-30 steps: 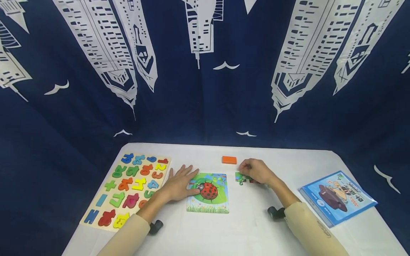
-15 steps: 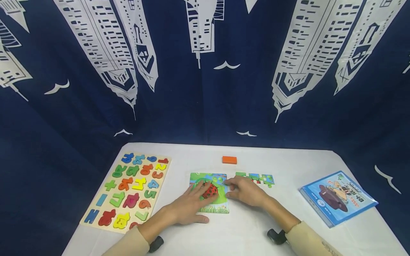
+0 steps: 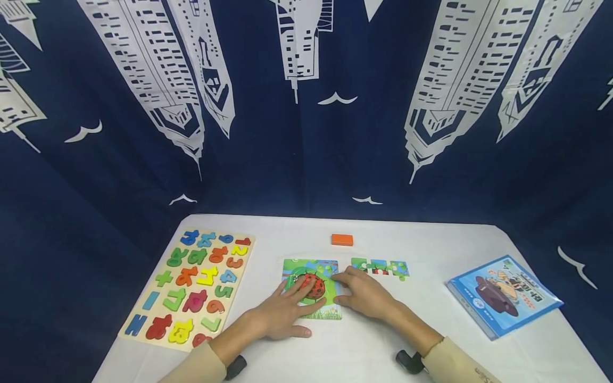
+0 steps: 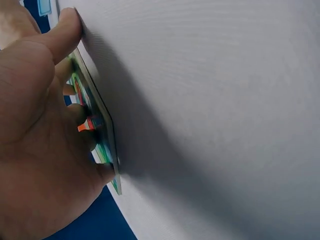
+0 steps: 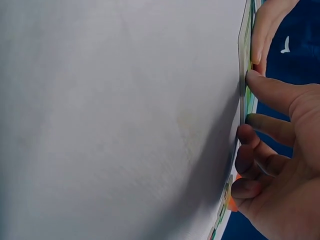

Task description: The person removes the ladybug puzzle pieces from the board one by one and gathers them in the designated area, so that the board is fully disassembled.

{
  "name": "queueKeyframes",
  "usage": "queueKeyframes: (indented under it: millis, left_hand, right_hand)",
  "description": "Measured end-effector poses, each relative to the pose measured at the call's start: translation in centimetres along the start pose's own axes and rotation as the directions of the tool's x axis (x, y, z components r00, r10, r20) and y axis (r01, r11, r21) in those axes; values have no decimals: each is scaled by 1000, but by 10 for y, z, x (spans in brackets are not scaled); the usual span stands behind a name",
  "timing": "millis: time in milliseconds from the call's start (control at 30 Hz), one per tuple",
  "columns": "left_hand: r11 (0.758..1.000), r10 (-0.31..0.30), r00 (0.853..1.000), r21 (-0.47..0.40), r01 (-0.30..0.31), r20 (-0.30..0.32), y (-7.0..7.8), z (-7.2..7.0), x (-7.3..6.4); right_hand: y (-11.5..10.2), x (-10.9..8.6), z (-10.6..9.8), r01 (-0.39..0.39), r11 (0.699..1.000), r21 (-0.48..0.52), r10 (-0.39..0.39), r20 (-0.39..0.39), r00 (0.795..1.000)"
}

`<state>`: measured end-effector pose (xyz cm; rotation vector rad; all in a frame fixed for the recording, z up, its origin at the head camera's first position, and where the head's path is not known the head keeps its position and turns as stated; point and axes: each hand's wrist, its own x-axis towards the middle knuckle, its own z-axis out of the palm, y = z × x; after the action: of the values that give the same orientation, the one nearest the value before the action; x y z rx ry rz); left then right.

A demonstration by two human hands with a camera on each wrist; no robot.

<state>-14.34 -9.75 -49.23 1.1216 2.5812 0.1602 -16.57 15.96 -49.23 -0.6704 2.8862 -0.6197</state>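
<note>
A square ladybug jigsaw puzzle point(image 3: 308, 266) lies flat in the middle of the white table. My left hand point(image 3: 282, 314) rests over its left and lower part, fingers spread across the ladybug. In the left wrist view, these fingers reach over the thin puzzle board point(image 4: 111, 120), while the thumb stands off its near side. At the board's right edge is my right hand point(image 3: 369, 297), thumb and forefinger apart and touching the puzzle. Its other fingers bend loosely in the right wrist view, beside the board's edge point(image 5: 243, 55). Behind it lie several loose puzzle pieces point(image 3: 399, 267).
An orange block point(image 3: 342, 240) sits at the back. To the left lies a wooden board of coloured numbers point(image 3: 165, 295); a blue picture box or book point(image 3: 503, 295) lies on the right. A dark blue curtain point(image 3: 306, 159) hangs behind the white table point(image 3: 354, 351).
My right hand has come from the loose pieces to the puzzle's right edge, uncovering those pieces. The left hand has slid right and nearer, from the puzzle's left edge onto the ladybug.
</note>
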Motion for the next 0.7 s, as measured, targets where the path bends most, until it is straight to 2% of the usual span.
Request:
queueKeyframes:
  millis: [233,700]
  left_hand:
    - [998,-1,1000,-60,2,15,-2,-3,1]
    - [999,-26,999,21,25,29,1,-4,1]
  right_hand:
    - [0,0,1,-3,999,41,4,-7,1000]
    - [0,2,1,-12,996,93,13,-13,1000]
